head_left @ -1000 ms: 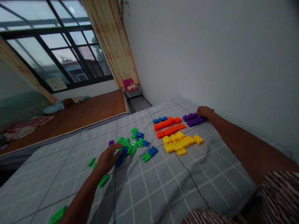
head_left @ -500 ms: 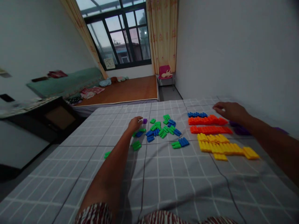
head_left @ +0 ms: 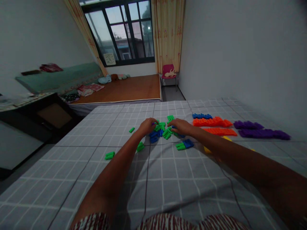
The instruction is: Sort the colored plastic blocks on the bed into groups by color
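Observation:
At the pile in the middle of the cloth, my left hand (head_left: 147,126) is closed, with a small purple plastic block (head_left: 153,123) at its fingertips. My right hand (head_left: 181,126) reaches over the pile's right side, thumb and fingers apart around a blue block that they partly cover; a firm hold does not show. Between the hands lie green blocks (head_left: 167,133) and blue blocks (head_left: 154,136). Nearer to me, a green block (head_left: 180,146) touches a blue block (head_left: 188,143). Loose green blocks lie left of the pile, one of them (head_left: 109,155) beyond my left forearm.
On the right are rows of blue blocks (head_left: 202,116), orange blocks (head_left: 212,122) and purple blocks (head_left: 263,134). My right forearm hides most of the yellow blocks (head_left: 207,149). A grey checked cloth (head_left: 163,182) covers the surface. Beyond stand a bed (head_left: 134,89) and a pink chair (head_left: 168,68).
My right hand has moved left from beyond the orange rows to the pile. My left hand has shifted slightly right, with the purple block at its fingertips. Purple rows on the right are now uncovered.

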A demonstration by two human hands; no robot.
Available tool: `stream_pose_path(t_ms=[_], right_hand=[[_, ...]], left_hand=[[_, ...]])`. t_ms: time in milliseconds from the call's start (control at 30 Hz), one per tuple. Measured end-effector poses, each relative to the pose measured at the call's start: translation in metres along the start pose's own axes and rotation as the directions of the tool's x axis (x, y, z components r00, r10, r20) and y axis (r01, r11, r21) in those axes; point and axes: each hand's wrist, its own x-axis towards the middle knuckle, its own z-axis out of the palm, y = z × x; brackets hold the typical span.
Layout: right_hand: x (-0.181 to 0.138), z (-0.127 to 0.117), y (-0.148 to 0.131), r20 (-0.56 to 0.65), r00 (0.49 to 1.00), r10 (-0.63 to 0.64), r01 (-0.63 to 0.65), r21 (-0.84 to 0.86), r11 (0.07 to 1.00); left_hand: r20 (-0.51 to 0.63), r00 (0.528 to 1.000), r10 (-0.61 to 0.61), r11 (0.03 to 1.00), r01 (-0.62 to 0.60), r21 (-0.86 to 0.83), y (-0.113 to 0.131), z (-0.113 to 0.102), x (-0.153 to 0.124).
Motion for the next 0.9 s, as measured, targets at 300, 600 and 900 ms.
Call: stream_pose_path(t_ms=[300,600,900], right_hand=[[-0.004,-0.005,0.001,0.107,0.994,0.017,-0.016,-0.010,1.000],[-0.015,-0.025,0.032,-0.026,0.955,0.296,-0.239,0.526,0.816],[-0.019,-0.017,0.010,-0.032,0.924,0.380,-0.105,0.937,0.334]], left_hand=[[-0.050,0.980,0.193,0.980,-0.195,-0.031,0.016,0.024,-0.017],[-0.221,0.964,0.148,0.980,-0.173,-0.098,0.030,0.033,-0.023],[-0.139,0.990,0.035,0.872,-0.098,-0.480,0.065,0.038,-0.021]])
